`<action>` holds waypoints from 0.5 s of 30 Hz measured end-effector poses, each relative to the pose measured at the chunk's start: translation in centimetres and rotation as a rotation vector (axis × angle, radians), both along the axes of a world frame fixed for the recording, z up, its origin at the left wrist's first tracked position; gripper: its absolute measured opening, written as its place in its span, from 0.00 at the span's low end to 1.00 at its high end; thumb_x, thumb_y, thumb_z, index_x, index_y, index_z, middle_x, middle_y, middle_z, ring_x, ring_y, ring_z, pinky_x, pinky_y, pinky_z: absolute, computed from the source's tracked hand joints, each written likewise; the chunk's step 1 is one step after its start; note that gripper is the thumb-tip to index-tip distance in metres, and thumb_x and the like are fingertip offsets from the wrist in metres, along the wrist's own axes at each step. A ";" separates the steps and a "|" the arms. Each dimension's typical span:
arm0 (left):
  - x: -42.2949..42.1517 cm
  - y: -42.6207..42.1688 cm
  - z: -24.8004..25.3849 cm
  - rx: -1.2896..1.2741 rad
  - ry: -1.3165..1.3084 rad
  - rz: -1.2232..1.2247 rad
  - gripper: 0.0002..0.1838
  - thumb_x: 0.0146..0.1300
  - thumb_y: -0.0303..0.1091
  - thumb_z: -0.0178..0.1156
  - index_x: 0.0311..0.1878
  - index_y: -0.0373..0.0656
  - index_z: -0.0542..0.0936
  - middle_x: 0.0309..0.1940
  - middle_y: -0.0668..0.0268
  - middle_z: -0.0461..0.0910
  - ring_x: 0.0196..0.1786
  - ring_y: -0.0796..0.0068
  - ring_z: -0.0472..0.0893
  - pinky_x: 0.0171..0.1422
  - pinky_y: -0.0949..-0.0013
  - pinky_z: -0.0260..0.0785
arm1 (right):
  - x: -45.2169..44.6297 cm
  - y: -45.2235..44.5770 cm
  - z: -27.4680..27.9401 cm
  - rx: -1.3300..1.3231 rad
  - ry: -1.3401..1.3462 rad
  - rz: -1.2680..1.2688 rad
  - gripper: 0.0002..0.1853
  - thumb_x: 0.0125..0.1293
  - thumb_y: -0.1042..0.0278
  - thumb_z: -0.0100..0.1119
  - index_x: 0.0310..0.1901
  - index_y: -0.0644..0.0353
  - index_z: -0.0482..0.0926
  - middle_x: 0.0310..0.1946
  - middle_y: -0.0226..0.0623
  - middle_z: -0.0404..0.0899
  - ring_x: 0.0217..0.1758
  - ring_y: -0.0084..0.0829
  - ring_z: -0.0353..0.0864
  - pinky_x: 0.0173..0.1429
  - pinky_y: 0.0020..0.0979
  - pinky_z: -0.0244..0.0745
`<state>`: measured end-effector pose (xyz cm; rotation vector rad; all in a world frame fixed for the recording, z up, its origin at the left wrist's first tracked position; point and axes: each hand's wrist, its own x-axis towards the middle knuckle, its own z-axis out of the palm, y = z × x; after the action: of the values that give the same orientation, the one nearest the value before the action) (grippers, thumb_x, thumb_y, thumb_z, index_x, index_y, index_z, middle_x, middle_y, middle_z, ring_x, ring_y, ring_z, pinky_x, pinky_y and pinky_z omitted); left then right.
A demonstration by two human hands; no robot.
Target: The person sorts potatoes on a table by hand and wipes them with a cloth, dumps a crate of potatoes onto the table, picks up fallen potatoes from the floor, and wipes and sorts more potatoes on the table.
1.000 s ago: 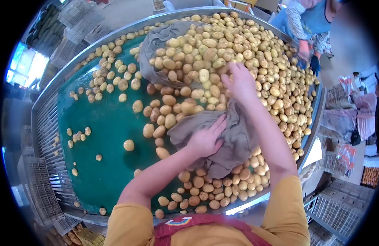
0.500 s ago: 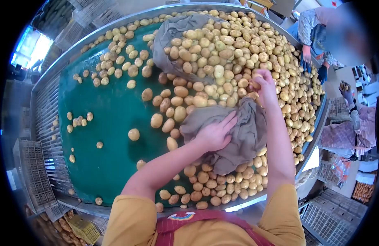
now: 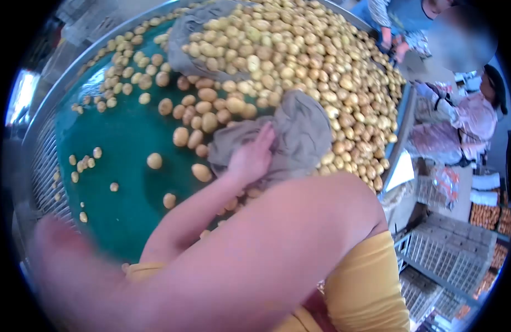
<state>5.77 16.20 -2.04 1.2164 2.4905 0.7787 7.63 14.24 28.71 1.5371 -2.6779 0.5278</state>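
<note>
My left hand [image 3: 252,159] lies on a crumpled grey-brown cloth [image 3: 302,124], fingers stretched out over it. The cloth rests on the heap of potatoes [image 3: 322,66]. My right arm crosses in front of my body, so that my right hand [image 3: 64,249] is at the lower left, close to the camera. Motion smears that hand, and neither its fingers nor anything in them can be made out. Loose potatoes [image 3: 154,161] lie on the green surface [image 3: 111,149] left of the cloth. The right forearm hides the near part of the heap.
A second grey cloth [image 3: 183,41] lies at the far side, partly under potatoes. Metal bars [image 3: 42,166] border the left end. Two other people are beyond the right edge, one with gloved hands [image 3: 391,47] at the potatoes. Plastic crates [image 3: 449,246] are stacked at right.
My right hand has left the potatoes beside the cloth and swung across my body to the lower left. My left hand stays on the cloth. The whole view has shifted.
</note>
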 end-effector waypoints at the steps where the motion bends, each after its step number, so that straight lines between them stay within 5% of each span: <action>1: 0.3 -0.3 0.1 0.045 0.035 0.012 0.31 0.65 0.34 0.54 0.72 0.39 0.65 0.77 0.54 0.63 0.36 0.50 0.84 0.43 0.50 0.78 | 0.8 -0.3 0.8 -0.021 0.031 0.048 0.16 0.62 0.52 0.65 0.43 0.55 0.82 0.35 0.33 0.82 0.42 0.32 0.86 0.44 0.33 0.80; 5: 0.1 -0.9 -0.2 0.044 0.014 0.004 0.32 0.66 0.33 0.54 0.74 0.44 0.63 0.79 0.61 0.61 0.39 0.53 0.84 0.45 0.53 0.79 | 2.7 0.6 2.2 -0.082 0.071 0.107 0.15 0.59 0.52 0.65 0.41 0.54 0.82 0.33 0.32 0.80 0.41 0.33 0.84 0.44 0.32 0.80; 8: 0.1 -0.4 -0.5 -0.005 -0.095 0.043 0.32 0.65 0.33 0.55 0.73 0.44 0.64 0.78 0.60 0.62 0.40 0.53 0.84 0.46 0.52 0.79 | 0.1 3.9 0.2 -0.068 0.045 -0.072 0.15 0.57 0.52 0.66 0.40 0.53 0.82 0.32 0.31 0.78 0.40 0.35 0.83 0.44 0.31 0.79; 10: -0.3 -0.4 -0.5 0.013 -0.098 0.028 0.32 0.65 0.32 0.55 0.73 0.44 0.64 0.78 0.58 0.62 0.40 0.53 0.84 0.45 0.53 0.79 | -4.7 8.0 -5.3 0.007 0.048 -0.359 0.15 0.56 0.52 0.66 0.38 0.53 0.83 0.31 0.31 0.77 0.40 0.35 0.82 0.44 0.30 0.79; 13: -0.4 0.0 0.4 0.069 -0.131 0.000 0.31 0.65 0.33 0.55 0.73 0.43 0.65 0.78 0.56 0.61 0.40 0.54 0.85 0.44 0.56 0.79 | -14.8 16.9 -17.5 0.166 0.004 -0.849 0.13 0.56 0.70 0.63 0.44 0.52 0.85 0.43 0.38 0.81 0.48 0.43 0.83 0.50 0.42 0.80; 15: -0.7 -0.1 0.0 0.124 -0.181 -0.034 0.31 0.66 0.33 0.53 0.73 0.43 0.65 0.79 0.54 0.58 0.43 0.52 0.84 0.47 0.53 0.79 | -19.9 23.7 -24.4 -0.057 -0.077 -0.982 0.17 0.60 0.69 0.61 0.51 0.45 0.86 0.46 0.35 0.84 0.51 0.40 0.85 0.52 0.41 0.81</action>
<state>5.06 16.14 -2.00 1.1672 2.3006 0.9998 -12.32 37.99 4.33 0.0686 -2.9566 0.5667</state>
